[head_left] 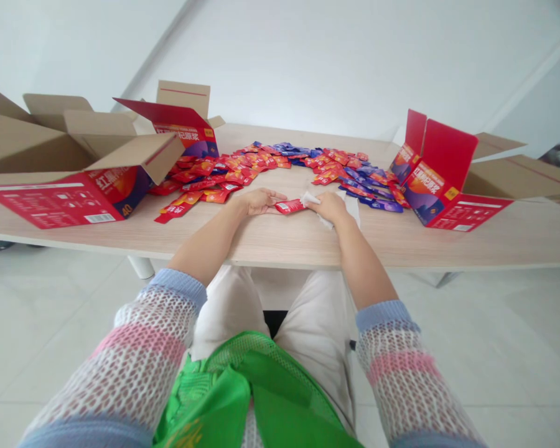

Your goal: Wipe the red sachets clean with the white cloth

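Observation:
A red sachet (289, 206) lies between my two hands, low over the table near its front edge. My left hand (260, 202) is closed on the sachet's left end, thumb above and fingers beneath. A crumpled white tissue (310, 198) is bunched in my right hand (330, 206), which presses it against the sachet's right end. Part of the tissue, or another white sheet (353, 208), spreads on the table to the right of that hand. Red-orange sachets (242, 168) are heaped beyond my left hand, and purple sachets (378, 190) mixed with red ones lie beyond my right.
Open red cartons stand on the wooden table (284, 246): a large carton (107, 193) at left, a smaller carton (191, 134) behind it, and cartons (429, 180) at right with flaps spread outward. The pale wall (317, 68) rises behind the table.

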Available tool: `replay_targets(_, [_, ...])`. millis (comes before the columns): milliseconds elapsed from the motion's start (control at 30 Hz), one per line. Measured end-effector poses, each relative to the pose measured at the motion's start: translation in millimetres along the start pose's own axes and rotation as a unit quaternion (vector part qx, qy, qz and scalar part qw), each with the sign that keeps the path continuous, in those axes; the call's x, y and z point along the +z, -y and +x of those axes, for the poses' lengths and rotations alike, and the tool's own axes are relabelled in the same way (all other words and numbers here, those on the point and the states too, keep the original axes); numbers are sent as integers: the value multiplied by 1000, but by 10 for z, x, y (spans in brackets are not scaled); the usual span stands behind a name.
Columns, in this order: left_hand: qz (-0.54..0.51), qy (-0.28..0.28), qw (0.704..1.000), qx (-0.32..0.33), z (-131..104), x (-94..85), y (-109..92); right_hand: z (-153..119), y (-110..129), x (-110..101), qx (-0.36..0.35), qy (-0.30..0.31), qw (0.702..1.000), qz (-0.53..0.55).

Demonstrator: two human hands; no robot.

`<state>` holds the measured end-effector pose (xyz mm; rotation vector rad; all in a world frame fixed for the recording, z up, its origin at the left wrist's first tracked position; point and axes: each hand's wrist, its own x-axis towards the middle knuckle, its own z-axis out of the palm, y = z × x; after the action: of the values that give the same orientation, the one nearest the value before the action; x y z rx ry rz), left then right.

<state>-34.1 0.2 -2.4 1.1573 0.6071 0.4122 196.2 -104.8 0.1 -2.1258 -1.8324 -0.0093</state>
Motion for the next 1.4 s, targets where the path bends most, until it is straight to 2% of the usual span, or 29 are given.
replay_targets(133, [-5, 9, 1000, -5, 7, -14, -3, -40, 106, 56, -10, 5, 1000, -25])
replay_targets(367, [9, 71, 997, -8, 29, -73, -2, -60, 388, 180, -179, 35, 983, 29])
replay_targets(767, [6, 91, 996, -11, 114, -169, 41, -69, 356, 186, -324, 71, 929, 161])
replay_targets(1100, [3, 96, 995, -25, 77, -141, 22, -32, 359, 209, -321, 75, 912, 244])
replay_targets(1200, [-5, 57, 998, 1, 65, -95, 27, 0, 362, 232, -305, 67, 907, 282])
replay_targets(1300, [-15, 2, 1000, 18, 79, -64, 38, 20, 371, 245, -260, 48, 915, 306])
replay_targets(1400, [-13, -3, 1000, 1, 107, -75, 44, 7, 389, 219, -213, 27, 931, 297])
